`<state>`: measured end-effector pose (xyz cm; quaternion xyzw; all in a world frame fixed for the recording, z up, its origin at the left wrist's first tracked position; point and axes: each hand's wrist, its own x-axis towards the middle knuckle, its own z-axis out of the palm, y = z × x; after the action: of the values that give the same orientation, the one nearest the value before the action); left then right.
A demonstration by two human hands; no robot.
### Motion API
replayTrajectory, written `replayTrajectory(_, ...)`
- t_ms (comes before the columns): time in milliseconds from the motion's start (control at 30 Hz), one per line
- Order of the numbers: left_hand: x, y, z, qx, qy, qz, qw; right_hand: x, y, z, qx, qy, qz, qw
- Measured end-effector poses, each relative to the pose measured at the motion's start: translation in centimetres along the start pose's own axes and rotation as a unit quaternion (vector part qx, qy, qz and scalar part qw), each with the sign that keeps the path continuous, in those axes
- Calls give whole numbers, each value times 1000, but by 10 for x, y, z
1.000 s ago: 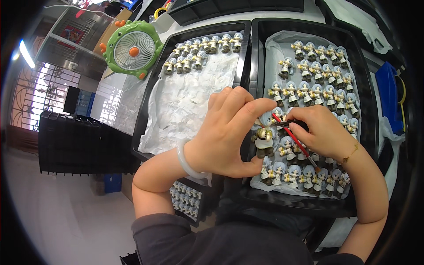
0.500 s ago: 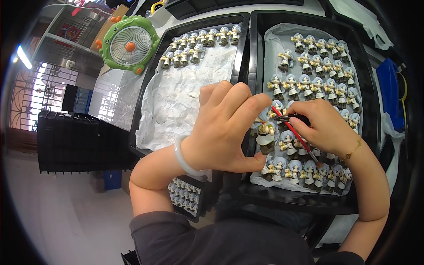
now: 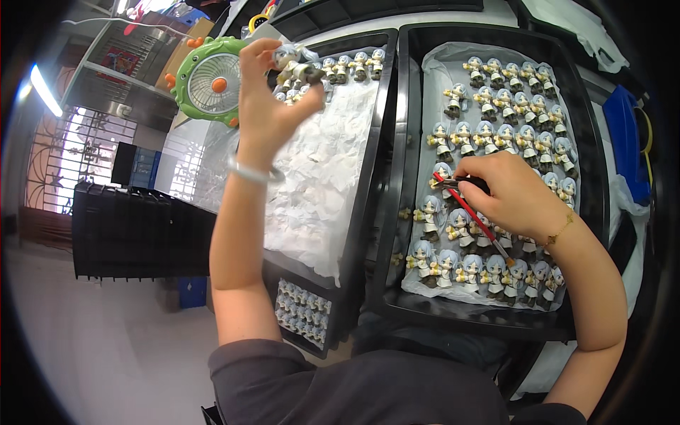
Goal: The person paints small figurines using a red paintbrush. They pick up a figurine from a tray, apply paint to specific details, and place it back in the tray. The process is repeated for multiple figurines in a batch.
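Blue-haired figurine (image 3: 296, 70), wht robe, dk feet, pinched by L fingers (image 3: 304, 108); R fingers (image 3: 476, 166) grip brush (image 3: 469, 209).

Left hand (image 3: 273, 117): grips figurine (image 3: 296, 69) above left tray (image 3: 379, 127)
Right hand (image 3: 506, 193): red-handled brush (image 3: 469, 211) and black tool (image 3: 473, 185), over right tray (image 3: 593, 156)
Right tray: rows of pale-haired figurines (image 3: 506, 136)
Fan (image 3: 205, 81): green, near left tray

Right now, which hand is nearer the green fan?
Left hand, overlapping the right edge of the green fan in this view; the right hand is much farther off, over the right-side tray.
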<state>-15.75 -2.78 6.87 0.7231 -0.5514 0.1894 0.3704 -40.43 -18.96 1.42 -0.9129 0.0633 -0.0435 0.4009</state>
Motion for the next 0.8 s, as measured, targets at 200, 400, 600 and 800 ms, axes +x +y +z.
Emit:
replayTrajectory(200, 2, -94, 41, 117, -240, -79, 960, 1, 2, -4, 10, 21, -25, 999)
replayTrajectory(400, -8, -120, 60, 87, -374, -119, 916, 2, 9, 0, 6, 20, -23, 1000)
replayTrajectory(600, -1, -108, 57, 167, -323, -32, 931, -1, 0, 1, -34, -14, -10, 999)
replayTrajectory(800, 41, 14, 138, 34, -240, 190, 951, -4, 2, -4, -46, -53, 19, 997)
